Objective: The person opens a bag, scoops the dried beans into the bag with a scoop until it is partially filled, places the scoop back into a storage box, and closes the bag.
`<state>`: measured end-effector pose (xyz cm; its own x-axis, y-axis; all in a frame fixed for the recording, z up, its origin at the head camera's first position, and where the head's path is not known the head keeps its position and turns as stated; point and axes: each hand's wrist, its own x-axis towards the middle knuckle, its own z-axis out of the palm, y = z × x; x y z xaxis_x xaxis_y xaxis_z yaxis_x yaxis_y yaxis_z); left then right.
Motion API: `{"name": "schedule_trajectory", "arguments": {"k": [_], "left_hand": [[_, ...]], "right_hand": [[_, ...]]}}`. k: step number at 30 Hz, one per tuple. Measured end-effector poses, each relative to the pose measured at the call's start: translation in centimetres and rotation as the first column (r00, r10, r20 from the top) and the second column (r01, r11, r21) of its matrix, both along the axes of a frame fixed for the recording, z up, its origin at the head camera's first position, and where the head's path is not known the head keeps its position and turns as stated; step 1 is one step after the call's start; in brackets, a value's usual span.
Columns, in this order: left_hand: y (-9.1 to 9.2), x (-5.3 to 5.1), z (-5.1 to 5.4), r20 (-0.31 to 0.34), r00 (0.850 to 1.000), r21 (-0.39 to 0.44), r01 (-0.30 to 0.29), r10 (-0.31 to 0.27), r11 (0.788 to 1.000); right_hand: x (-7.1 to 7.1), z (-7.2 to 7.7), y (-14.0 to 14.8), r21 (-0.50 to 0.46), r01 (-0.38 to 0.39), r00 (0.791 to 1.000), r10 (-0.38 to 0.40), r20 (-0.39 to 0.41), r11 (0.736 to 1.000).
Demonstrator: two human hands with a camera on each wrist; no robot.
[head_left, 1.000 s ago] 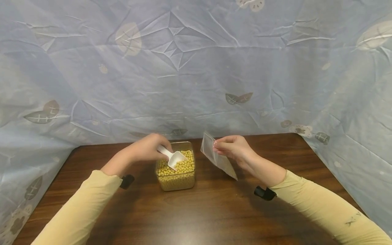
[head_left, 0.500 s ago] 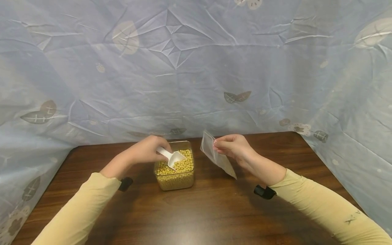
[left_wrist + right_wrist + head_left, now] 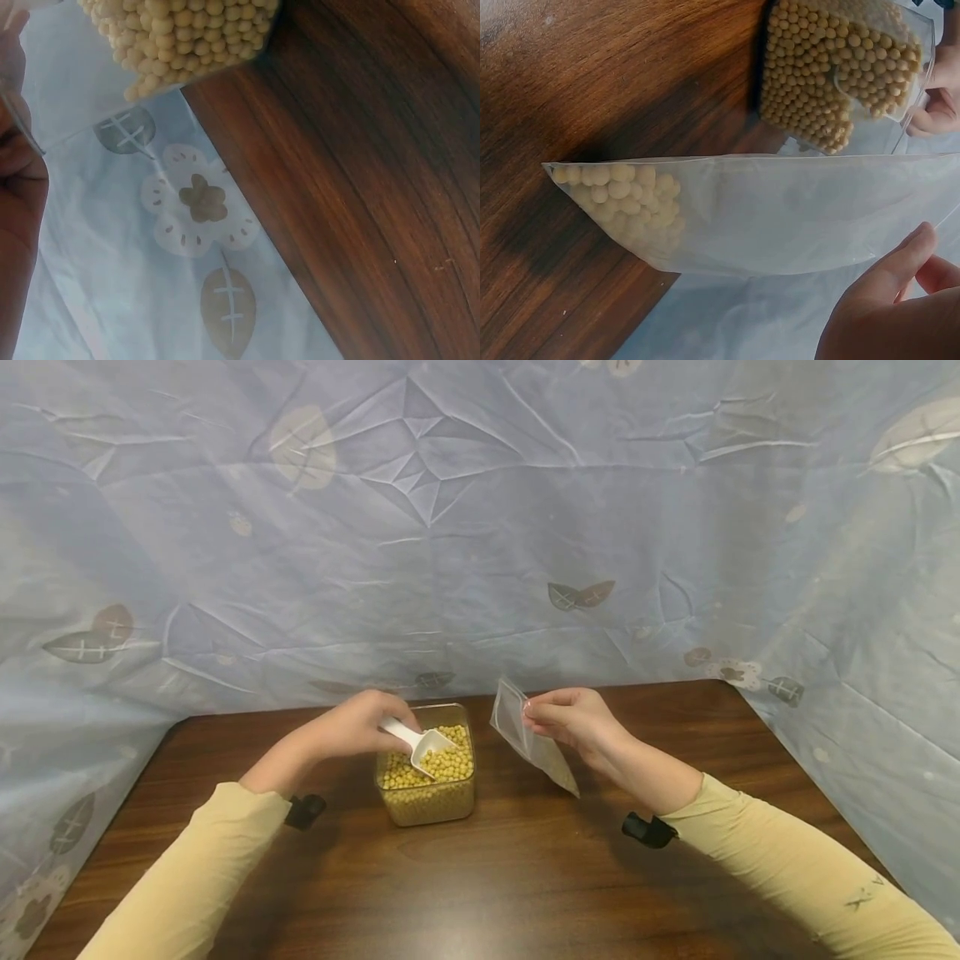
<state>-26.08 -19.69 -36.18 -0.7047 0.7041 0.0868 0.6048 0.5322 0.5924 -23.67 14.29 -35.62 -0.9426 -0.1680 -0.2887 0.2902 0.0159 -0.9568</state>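
Scoop [image 3: 426, 746] gripped by fingers of left hand [image 3: 365, 725], beans [image 3: 452, 766] in clear container [image 3: 431, 807] — fingers of right hand [image 3: 577, 725] pinching plastic bag [image 3: 531, 749]

Your left hand [image 3: 367, 724] and right hand [image 3: 567, 720] were bare. Behind the left hand you wore a pale-yellow left sleeve [image 3: 180, 868], cuff edge wavy; a small black left device [image 3: 305, 811] showed beside that cuff. Behind the right hand, a pale-yellow right sleeve [image 3: 795, 860] bore a dark, illegible marking [image 3: 862, 895]; a black right device [image 3: 649, 831] showed beside its cuff.
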Motion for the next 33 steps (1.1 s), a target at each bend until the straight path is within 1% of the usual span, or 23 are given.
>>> {"name": "schedule_trajectory", "arguments": {"k": [4, 9, 16, 23, 29, 33], "left_hand": [[-0.2, -0.1, 0.2, 0.056, 0.998, 0.014, -0.022, 0.021, 1.000], [-0.6, -0.1, 0.4, 0.068, 0.997, 0.017, -0.045, 0.044, 0.999], [-1.0, 0.0, 0.2, 0.101, 0.992, 0.029, -0.078, 0.075, 0.996], [-1.5, 0.3, 0.0, 0.077, 0.993, 0.038, -0.092, 0.089, 0.995], [-2.3, 0.9, -0.4, 0.039, 0.993, 0.049, -0.115, 0.114, 0.992], [-2.9, 1.4, -0.8, 0.052, 0.988, 0.065, -0.150, 0.147, 0.987]], "right_hand": [[0.0, 0.0, 0.1, -0.003, -0.003, 1.000, 0.003, -0.005, 1.000], [-0.1, 0.2, 0.2, -0.007, -0.003, 1.000, 0.003, -0.005, 1.000], [-0.1, 0.3, 0.1, -0.029, -0.002, 1.000, 0.002, 0.000, 1.000], [-0.1, 0.1, 0.0, -0.030, -0.001, 1.000, 0.001, 0.001, 1.000], [0.0, -0.2, 0.0, -0.041, -0.001, 1.000, 0.001, 0.000, 0.999], [0.0, 0.0, 0.0, -0.046, 0.007, 1.000, -0.007, 0.011, 0.999]]}}
